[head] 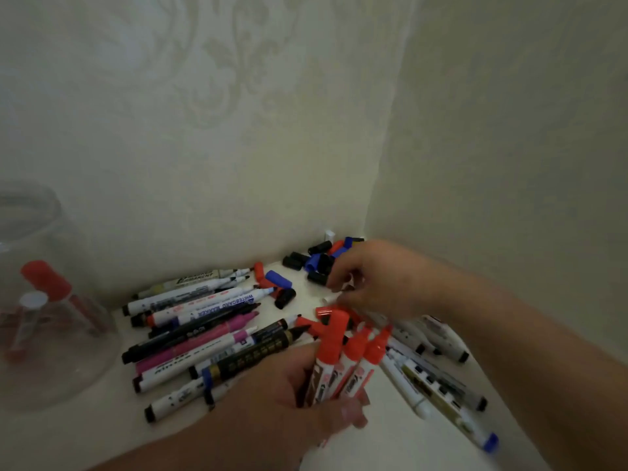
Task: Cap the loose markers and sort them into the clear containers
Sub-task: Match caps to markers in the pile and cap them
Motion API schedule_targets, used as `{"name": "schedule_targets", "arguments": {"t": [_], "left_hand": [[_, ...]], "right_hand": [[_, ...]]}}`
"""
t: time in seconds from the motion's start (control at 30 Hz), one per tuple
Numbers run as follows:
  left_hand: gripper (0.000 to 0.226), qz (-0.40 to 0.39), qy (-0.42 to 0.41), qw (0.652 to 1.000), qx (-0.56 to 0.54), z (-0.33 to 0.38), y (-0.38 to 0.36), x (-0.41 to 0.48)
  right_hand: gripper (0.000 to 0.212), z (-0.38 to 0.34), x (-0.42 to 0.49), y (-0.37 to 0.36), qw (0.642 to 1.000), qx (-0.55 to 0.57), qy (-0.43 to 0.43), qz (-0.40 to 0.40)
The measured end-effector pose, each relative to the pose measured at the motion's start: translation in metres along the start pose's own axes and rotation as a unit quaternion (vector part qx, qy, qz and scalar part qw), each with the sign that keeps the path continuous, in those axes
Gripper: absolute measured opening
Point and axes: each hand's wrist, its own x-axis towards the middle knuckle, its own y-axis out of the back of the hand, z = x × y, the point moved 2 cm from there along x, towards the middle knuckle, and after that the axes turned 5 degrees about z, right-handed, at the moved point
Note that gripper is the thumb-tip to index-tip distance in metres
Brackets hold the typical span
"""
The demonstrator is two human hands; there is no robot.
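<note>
My left hand [292,389] grips a bunch of red markers [343,362], their red ends pointing up and away; one wears a red cap [331,331]. My right hand [377,277] hovers just beyond them with curled fingers, above the loose caps [316,260] in black, blue and red near the corner. Whether its fingers pinch a cap is hidden. Many uncapped markers [204,321] lie in a pile on the white surface to the left. More markers [438,368] lie under my right forearm.
A clear jar [51,300] stands at the far left with red-capped markers inside. Patterned walls meet in a corner right behind the caps. The white table [390,436] shows bare surface near the front edge.
</note>
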Motion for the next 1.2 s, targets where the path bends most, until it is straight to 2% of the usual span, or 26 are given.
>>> {"name": "schedule_targets", "arguments": {"t": [0.13, 0.27, 0.43, 0.47, 0.53, 0.6, 0.63, 0.7, 0.73, 0.77, 0.8, 0.97, 1.2], "left_hand": [[0.022, -0.033, 0.019, 0.999, -0.026, 0.006, -0.004, -0.003], [0.018, -0.030, 0.016, 0.999, -0.033, 0.006, -0.001, 0.001], [0.014, -0.006, 0.025, 0.986, -0.166, 0.008, 0.002, 0.004], [0.014, -0.002, 0.028, 0.983, -0.180, 0.008, 0.002, 0.004], [0.014, 0.010, 0.024, 0.978, -0.208, 0.009, 0.003, 0.004], [0.015, 0.031, 0.029, 0.968, -0.247, 0.009, 0.003, 0.005], [0.016, 0.037, 0.033, 0.963, -0.263, 0.009, 0.004, 0.004], [0.020, 0.039, 0.032, 0.958, -0.283, 0.008, 0.004, 0.004], [0.022, 0.043, 0.030, 0.957, -0.286, 0.006, 0.004, 0.004], [0.023, 0.048, 0.028, 0.956, -0.287, 0.005, 0.005, 0.005], [0.024, 0.051, 0.026, 0.956, -0.288, 0.003, 0.005, 0.005], [0.030, 0.060, 0.021, 0.955, -0.289, 0.001, 0.002, 0.005], [0.029, 0.069, 0.015, 0.958, -0.278, 0.002, -0.001, 0.006]], "right_hand": [[0.022, -0.012, 0.028, -0.012, 0.994, -0.036, 0.035, -0.096], [0.025, -0.019, 0.040, -0.013, 0.987, -0.071, 0.032, -0.141], [0.029, -0.030, 0.047, -0.020, 0.976, -0.119, 0.068, -0.169], [0.029, -0.030, 0.047, -0.020, 0.979, -0.115, 0.071, -0.154], [0.026, -0.026, 0.043, -0.012, 0.994, -0.062, 0.059, -0.064], [0.020, -0.020, 0.032, 0.003, 0.992, 0.101, 0.005, 0.070], [0.019, -0.017, 0.024, 0.009, 0.963, 0.239, -0.035, 0.116], [0.020, -0.015, 0.005, 0.016, 0.836, 0.520, -0.084, 0.158], [0.021, -0.016, -0.005, 0.015, 0.774, 0.605, -0.094, 0.161], [0.021, -0.017, -0.013, 0.013, 0.734, 0.653, -0.097, 0.157], [0.020, -0.018, -0.021, 0.009, 0.712, 0.679, -0.097, 0.152], [0.016, -0.020, -0.041, -0.002, 0.649, 0.722, -0.103, 0.217], [0.009, -0.021, -0.046, -0.008, 0.680, 0.699, -0.070, 0.212]]}}
